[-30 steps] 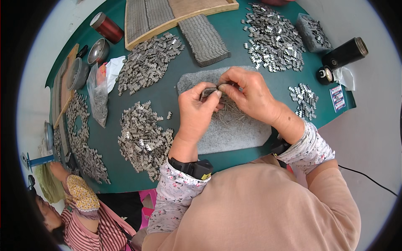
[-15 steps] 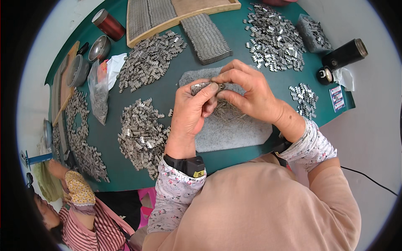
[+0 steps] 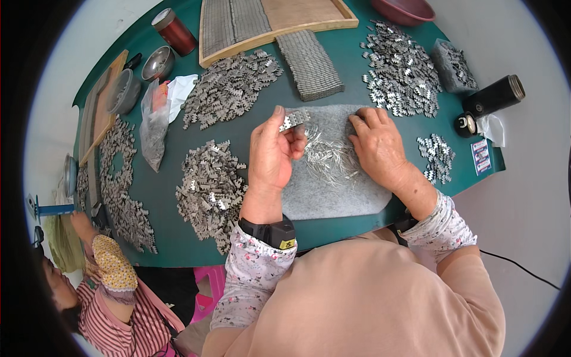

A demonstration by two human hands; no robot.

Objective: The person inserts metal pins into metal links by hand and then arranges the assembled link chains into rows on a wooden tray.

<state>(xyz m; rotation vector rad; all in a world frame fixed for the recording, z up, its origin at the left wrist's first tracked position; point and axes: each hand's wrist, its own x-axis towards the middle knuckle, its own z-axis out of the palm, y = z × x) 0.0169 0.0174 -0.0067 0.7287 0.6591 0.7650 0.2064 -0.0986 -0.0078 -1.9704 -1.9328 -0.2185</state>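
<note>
Between the thumb and fingers of my left hand (image 3: 270,152) is a small assembly of toothed metal links (image 3: 295,120), tilted above the grey felt pad (image 3: 333,205). My right hand (image 3: 382,146) rests on the pad's right side, palm down with fingers curled together. Its fingertips touch the felt at the edge of a loose heap of thin silvery pins (image 3: 330,159); whether they pinch a pin is hidden. Left of the pad lies a mound of toothed metal links (image 3: 208,190).
More link piles lie at the back left (image 3: 232,86) and back right (image 3: 401,68). A linked metal strip (image 3: 309,65) sits before a wooden tray (image 3: 279,30). A black flask (image 3: 493,96) stands right; a red tumbler (image 3: 173,33) far left. A co-worker's arm (image 3: 110,262) is at lower left.
My right hand has left the link assembly and moved right and down to the pins. My left hand still holds the assembly, now tilted upward. The whole view has shifted slightly.
</note>
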